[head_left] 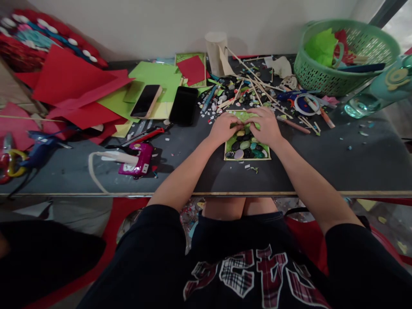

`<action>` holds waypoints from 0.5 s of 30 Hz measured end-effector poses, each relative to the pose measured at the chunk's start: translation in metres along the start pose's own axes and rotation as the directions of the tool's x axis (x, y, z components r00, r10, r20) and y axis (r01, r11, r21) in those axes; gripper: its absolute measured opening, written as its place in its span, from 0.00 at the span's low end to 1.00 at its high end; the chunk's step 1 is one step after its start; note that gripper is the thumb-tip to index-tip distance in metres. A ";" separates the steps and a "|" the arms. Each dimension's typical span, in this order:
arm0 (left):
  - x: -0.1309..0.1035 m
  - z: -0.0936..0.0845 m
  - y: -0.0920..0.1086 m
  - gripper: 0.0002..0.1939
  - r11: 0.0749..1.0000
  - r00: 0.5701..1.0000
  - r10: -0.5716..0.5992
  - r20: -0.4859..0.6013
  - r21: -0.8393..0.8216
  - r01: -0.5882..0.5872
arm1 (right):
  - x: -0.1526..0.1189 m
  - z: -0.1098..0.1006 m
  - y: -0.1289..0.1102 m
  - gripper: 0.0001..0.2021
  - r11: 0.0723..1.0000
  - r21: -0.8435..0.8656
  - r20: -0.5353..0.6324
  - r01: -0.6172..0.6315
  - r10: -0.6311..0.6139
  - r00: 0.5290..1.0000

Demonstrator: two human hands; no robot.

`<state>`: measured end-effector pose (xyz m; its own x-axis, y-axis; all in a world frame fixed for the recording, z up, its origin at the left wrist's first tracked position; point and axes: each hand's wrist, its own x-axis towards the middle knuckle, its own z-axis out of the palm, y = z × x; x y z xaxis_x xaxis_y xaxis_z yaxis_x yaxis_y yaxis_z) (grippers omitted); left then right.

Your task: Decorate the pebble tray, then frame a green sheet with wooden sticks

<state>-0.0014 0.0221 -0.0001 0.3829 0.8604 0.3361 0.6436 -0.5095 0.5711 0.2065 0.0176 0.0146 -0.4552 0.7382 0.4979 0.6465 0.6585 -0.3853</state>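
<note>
A small green panel (247, 159) with a thin pale stick border lies on the dark table in front of me. Smooth black, green, white and yellowish pebbles (245, 145) cover its near half. My left hand (224, 127) rests over the panel's left side, fingers curled inward. From the right, my right hand (264, 124) reaches over the far half, its fingers bent down and closed. The fingertips of both hands nearly meet above the panel's middle; whatever they pinch is hidden. Loose pebbles and thin wooden sticks (257, 88) are heaped just beyond the hands.
Two phones (183, 105) lie left of the heap, near red and green paper sheets (74, 81). A purple power socket (137, 161), a red cutter (149, 135) and a blue glue gun (41, 148) are further left. A green basket (325, 77) and a bottle (363, 105) stand at right.
</note>
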 end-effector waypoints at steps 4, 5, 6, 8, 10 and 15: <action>-0.001 0.000 0.006 0.04 0.998 1.000 -0.031 0.002 0.051 0.031 | 0.000 0.000 0.000 0.14 1.000 -0.001 0.008 0.019 -0.019 1.000; -0.002 0.000 0.008 0.05 0.997 1.000 -0.030 0.004 0.066 0.030 | 0.000 0.000 -0.001 0.14 0.999 0.004 0.007 0.033 -0.033 0.999; -0.003 -0.001 0.009 0.06 0.997 1.000 -0.028 0.006 0.074 0.028 | -0.001 0.000 -0.001 0.14 0.999 0.012 0.005 0.051 -0.051 0.999; -0.003 -0.001 0.010 0.08 0.998 1.000 -0.025 0.010 0.060 0.025 | -0.001 -0.001 -0.002 0.15 0.995 0.030 -0.004 0.093 -0.093 0.996; -0.003 -0.001 0.009 0.09 0.999 0.999 -0.031 -0.016 0.017 0.031 | -0.002 -0.002 -0.003 0.16 0.990 0.051 -0.012 0.133 -0.132 0.991; -0.002 -0.001 0.005 0.08 0.997 0.988 -0.055 -0.142 -0.068 0.045 | 0.000 -0.003 0.002 0.16 0.973 0.133 0.044 0.189 -0.196 0.980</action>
<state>0.0005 0.0172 0.0029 0.2494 0.8787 0.4070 0.6138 -0.4685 0.6354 0.2099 0.0184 0.0164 -0.5999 0.6003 0.5289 0.4615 0.7997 -0.3841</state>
